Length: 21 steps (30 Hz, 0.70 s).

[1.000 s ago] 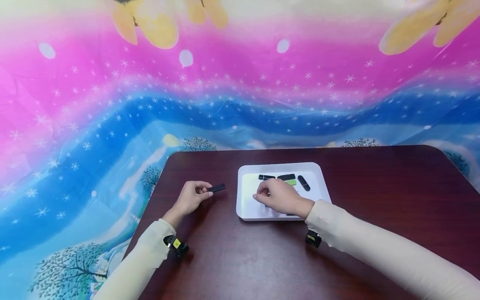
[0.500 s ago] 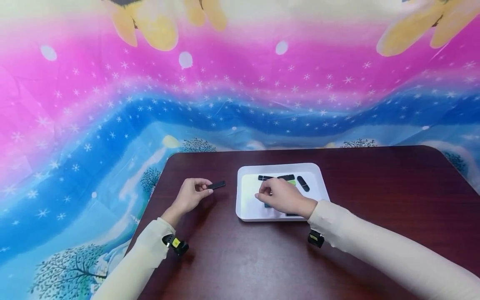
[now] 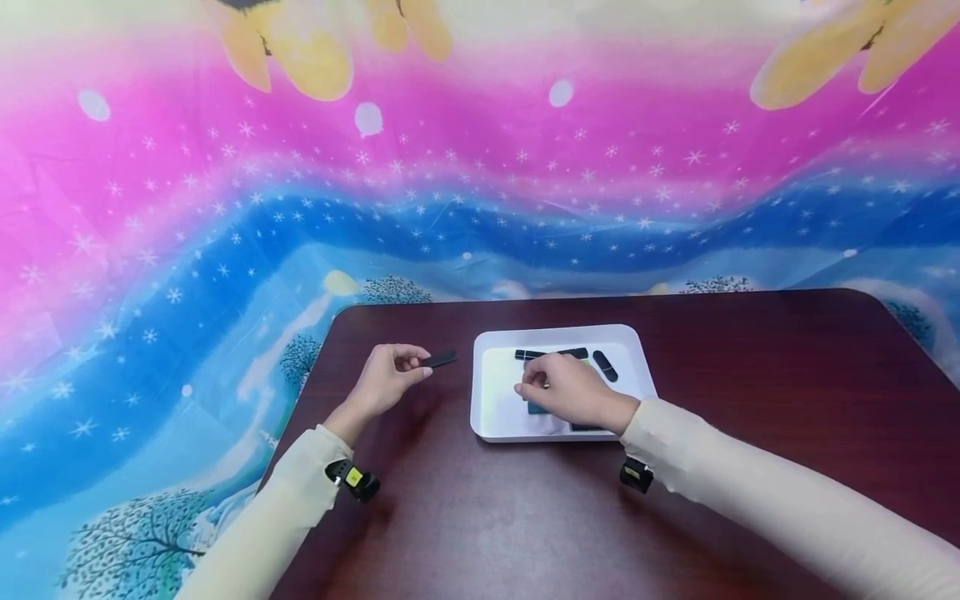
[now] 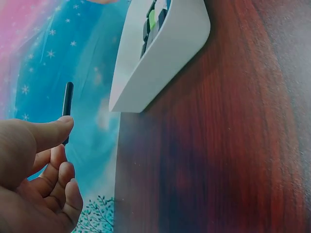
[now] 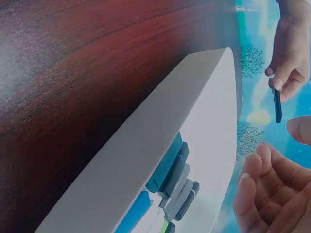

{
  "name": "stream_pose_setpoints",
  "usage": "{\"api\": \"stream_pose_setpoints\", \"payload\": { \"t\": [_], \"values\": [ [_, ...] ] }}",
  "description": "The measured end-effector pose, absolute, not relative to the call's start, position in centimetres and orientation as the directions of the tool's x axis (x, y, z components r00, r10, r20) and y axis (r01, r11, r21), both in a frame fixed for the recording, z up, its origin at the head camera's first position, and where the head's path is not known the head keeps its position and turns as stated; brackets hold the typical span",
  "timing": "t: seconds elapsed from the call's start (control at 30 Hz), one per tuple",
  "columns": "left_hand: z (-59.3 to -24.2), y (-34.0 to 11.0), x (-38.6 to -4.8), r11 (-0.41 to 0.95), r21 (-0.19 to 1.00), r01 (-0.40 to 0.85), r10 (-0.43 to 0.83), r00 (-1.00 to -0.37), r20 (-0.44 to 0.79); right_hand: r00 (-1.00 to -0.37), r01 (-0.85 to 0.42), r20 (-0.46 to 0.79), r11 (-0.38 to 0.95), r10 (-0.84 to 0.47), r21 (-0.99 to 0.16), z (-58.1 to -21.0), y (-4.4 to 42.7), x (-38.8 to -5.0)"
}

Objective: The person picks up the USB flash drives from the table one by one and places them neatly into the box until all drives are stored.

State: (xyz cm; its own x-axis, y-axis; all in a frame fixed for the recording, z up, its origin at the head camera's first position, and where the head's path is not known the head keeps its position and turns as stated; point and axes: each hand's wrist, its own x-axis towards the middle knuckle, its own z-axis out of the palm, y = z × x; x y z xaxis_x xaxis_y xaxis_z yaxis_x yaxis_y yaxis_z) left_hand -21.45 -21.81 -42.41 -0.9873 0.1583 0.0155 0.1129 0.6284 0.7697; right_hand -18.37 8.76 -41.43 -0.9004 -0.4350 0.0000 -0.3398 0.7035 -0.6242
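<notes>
My left hand pinches one end of a slim black stick, seemingly a USB flash drive, between thumb and fingers. In the left wrist view the drive points up past the thumb, raised above the table. My right hand hovers over the white tray, its fingers loosely curled. The right wrist view shows a gap between thumb and fingers of this hand, with nothing held. Beneath it lie several similar sticks, including a teal one and a blue one; some are hidden by the hand.
The tray stands on a dark reddish-brown table, its raised wall facing the left hand. A black stick with rounded ends lies at the tray's right side. Behind the table hangs a patterned pink and blue cloth.
My left hand has risen slightly and shifted away from me with the black drive still pinched. My right hand has drifted a little to the right over the tray.
</notes>
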Motion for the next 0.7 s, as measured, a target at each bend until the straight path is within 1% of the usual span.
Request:
{"api": "stream_pose_setpoints", "payload": {
  "t": [0.43,0.7],
  "values": [
    [-41.4,-20.6,-21.8,0.637,0.755,0.155,0.194,-0.98,0.038,-0.911,-0.316,-0.027,0.739,-0.411,-0.596,-41.5,10.0,-18.4],
    [-40.8,-19.2,-21.6,0.627,0.767,0.138,0.202,-0.979,0.01,-0.914,-0.303,-0.034,0.737,-0.404,-0.604,-41.3,10.3,-18.4]
  ]
}}
